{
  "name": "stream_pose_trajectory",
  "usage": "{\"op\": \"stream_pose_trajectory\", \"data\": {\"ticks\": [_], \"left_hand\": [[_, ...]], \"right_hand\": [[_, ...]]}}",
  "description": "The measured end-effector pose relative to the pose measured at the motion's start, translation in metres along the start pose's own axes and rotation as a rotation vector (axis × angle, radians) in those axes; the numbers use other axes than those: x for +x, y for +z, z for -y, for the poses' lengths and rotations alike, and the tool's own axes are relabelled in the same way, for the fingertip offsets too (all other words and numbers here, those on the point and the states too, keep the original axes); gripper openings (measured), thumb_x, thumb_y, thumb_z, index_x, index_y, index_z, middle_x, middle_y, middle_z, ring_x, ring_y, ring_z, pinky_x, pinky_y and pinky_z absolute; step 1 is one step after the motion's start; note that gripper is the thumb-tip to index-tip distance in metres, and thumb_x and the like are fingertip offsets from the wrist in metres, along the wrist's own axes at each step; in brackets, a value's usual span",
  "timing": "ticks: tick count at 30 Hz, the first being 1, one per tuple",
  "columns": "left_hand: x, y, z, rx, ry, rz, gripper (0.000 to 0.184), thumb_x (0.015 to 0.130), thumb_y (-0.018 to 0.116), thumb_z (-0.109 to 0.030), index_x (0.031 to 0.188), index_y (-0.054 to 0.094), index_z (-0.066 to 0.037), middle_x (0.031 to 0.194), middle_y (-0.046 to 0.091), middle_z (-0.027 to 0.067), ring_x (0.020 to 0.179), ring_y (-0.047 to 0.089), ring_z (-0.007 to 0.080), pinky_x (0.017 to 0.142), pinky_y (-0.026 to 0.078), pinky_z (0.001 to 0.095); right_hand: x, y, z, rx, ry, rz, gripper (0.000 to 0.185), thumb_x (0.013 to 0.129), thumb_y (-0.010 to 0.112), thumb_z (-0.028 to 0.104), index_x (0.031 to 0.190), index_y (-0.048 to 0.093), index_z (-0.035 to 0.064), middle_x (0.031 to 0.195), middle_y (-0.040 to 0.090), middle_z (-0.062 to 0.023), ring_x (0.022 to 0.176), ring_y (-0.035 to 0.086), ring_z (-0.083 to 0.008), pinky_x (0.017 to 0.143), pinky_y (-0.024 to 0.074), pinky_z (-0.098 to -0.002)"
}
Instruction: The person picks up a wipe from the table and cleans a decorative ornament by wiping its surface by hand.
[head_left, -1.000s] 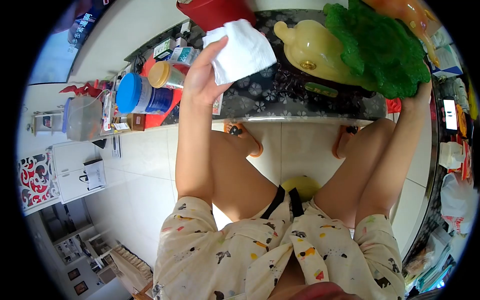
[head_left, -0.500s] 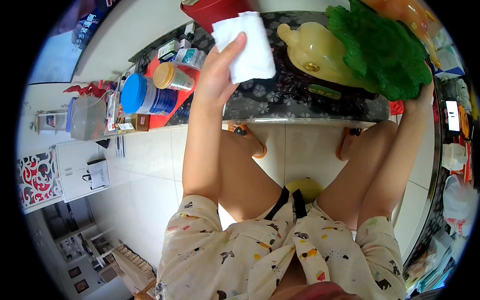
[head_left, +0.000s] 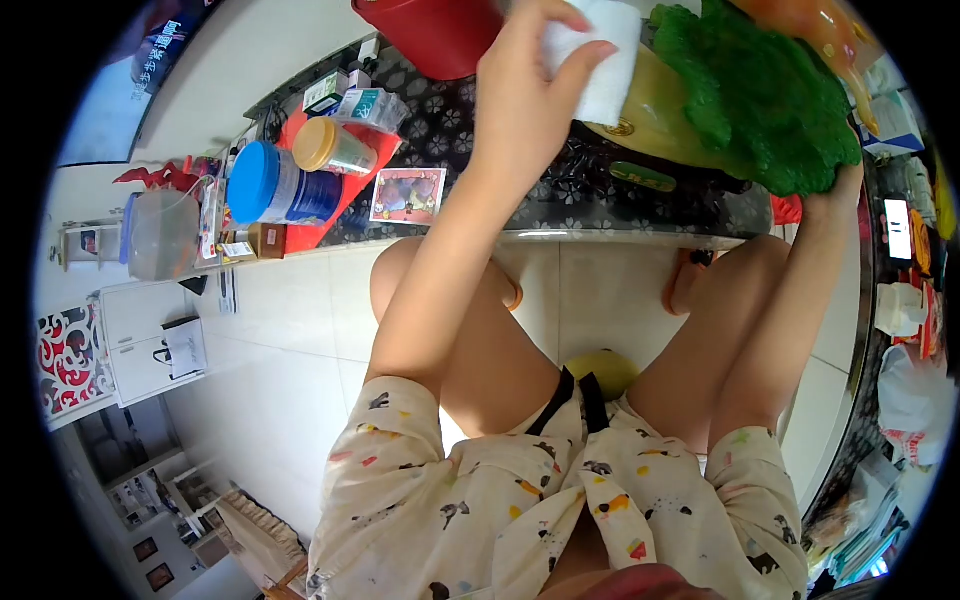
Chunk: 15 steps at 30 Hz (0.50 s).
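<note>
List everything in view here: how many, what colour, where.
Table: 1, black with pale flowers, ahead
Cloth: 1, white, top centre
Ornament: 1, green and pale yellow, table's right
Glossy shape: 1, orange, top right
Container: 1, red, table's far side
Tub: 1, blue, table's left
Jar: 1, tan lid, beside tub
Sheet: 1, red, by tub and jar
Picture card: 1, pink border, table's near edge
Screen: 1, bluish, upper left
Cabinet: 1, white, left
Lit device: 1, white, right edge
Plastic bag: 1, white, right edge
Smaller items: uncountable, mixed colours, both edges
Sandals: 2, orange, near table
Shirt: 1, cream patterned, bottom
Left hand: 1, holding cloth
Right hand: 1, at ornament, partly hidden
</note>
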<state>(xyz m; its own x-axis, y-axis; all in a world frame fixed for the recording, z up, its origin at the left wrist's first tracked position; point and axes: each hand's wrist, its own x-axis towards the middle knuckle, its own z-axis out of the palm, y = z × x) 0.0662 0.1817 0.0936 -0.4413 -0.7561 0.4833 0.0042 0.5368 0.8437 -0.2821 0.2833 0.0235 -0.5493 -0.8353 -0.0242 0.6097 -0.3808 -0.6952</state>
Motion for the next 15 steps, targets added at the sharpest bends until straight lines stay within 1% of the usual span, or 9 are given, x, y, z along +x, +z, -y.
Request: {"op": "stream_pose_trajectory", "data": {"ticks": [1,2,3,5,7,9,12,15], "left_hand": [[0.005,-0.013,-0.004,0.133,0.004,0.149,0.034,0.081,0.069,-0.008,0.113,0.057,-0.001,0.114,0.052,0.0144,0.112,0.049,0.0299,0.099,0.039,0.0379],[-0.004,0.014,-0.004,0.430,0.151,-0.067,0.037,0.081,0.070,-0.005,0.114,0.056,0.002,0.115,0.050,0.0177,0.111,0.050,0.0320,0.095,0.042,0.0333],[-0.005,0.017,0.004,0.444,0.203,-0.042,0.041,0.080,0.071,-0.009,0.116,0.055,0.003,0.119,0.048,0.0194,0.114,0.048,0.0339,0.097,0.040,0.0356],[-0.002,0.019,0.019,0.470,0.311,0.011,0.051,0.078,0.075,-0.017,0.119,0.053,0.004,0.126,0.044,0.0229,0.119,0.044,0.0377,0.101,0.037,0.0402],[-0.008,0.017,0.004,0.733,0.318,0.103,0.060,0.076,0.077,-0.025,0.121,0.052,0.005,0.133,0.038,0.0243,0.125,0.036,0.0416,0.104,0.031,0.0461],[-0.012,0.013,0.003,0.833,0.278,0.186,0.074,0.071,0.079,-0.039,0.123,0.052,0.006,0.141,0.032,0.0243,0.134,0.023,0.0453,0.108,0.021,0.0544],[-0.010,0.003,0.004,0.964,0.389,0.233,0.070,0.071,0.077,-0.034,0.124,0.053,0.004,0.141,0.032,0.0233,0.135,0.024,0.0428,0.107,0.023,0.0525],[-0.007,-0.004,0.008,1.028,0.444,0.237,0.063,0.071,0.075,-0.026,0.124,0.053,0.001,0.141,0.034,0.0209,0.135,0.025,0.0401,0.107,0.024,0.0512]], "right_hand": [[-0.002,0.003,-0.001,-0.010,0.000,-0.020,0.033,0.092,0.048,0.018,0.117,0.057,-0.0015,0.112,0.063,-0.0156,0.102,0.061,-0.0289,0.091,0.0500,-0.0431],[-0.003,0.005,-0.001,-0.021,0.001,-0.041,0.033,0.092,0.047,0.018,0.117,0.056,-0.0016,0.113,0.063,-0.0159,0.102,0.061,-0.0294,0.092,0.0499,-0.0437],[-0.003,0.005,-0.001,-0.030,0.000,-0.062,0.034,0.092,0.047,0.018,0.118,0.056,-0.0016,0.114,0.063,-0.0163,0.102,0.061,-0.0299,0.092,0.0499,-0.0443],[-0.002,0.000,0.000,0.004,0.023,0.002,0.034,0.092,0.046,0.018,0.117,0.056,-0.0017,0.114,0.062,-0.0166,0.103,0.061,-0.0302,0.092,0.0498,-0.0449],[-0.002,-0.002,0.001,0.032,0.036,0.043,0.033,0.092,0.046,0.018,0.116,0.057,-0.0018,0.113,0.063,-0.0169,0.103,0.061,-0.0305,0.092,0.0497,-0.0454],[-0.002,-0.003,0.002,0.051,0.039,0.062,0.033,0.091,0.046,0.018,0.115,0.057,-0.0018,0.113,0.063,-0.0171,0.103,0.061,-0.0306,0.092,0.0498,-0.0458],[-0.005,0.003,0.000,0.030,0.014,0.015,0.032,0.092,0.046,0.018,0.115,0.057,-0.0018,0.112,0.063,-0.0171,0.103,0.061,-0.0306,0.091,0.0502,-0.0461],[-0.012,0.019,-0.003,-0.013,-0.036,-0.133,0.033,0.092,0.046,0.018,0.115,0.057,-0.0018,0.113,0.063,-0.0170,0.102,0.062,-0.0305,0.091,0.0507,-0.0460]]}}
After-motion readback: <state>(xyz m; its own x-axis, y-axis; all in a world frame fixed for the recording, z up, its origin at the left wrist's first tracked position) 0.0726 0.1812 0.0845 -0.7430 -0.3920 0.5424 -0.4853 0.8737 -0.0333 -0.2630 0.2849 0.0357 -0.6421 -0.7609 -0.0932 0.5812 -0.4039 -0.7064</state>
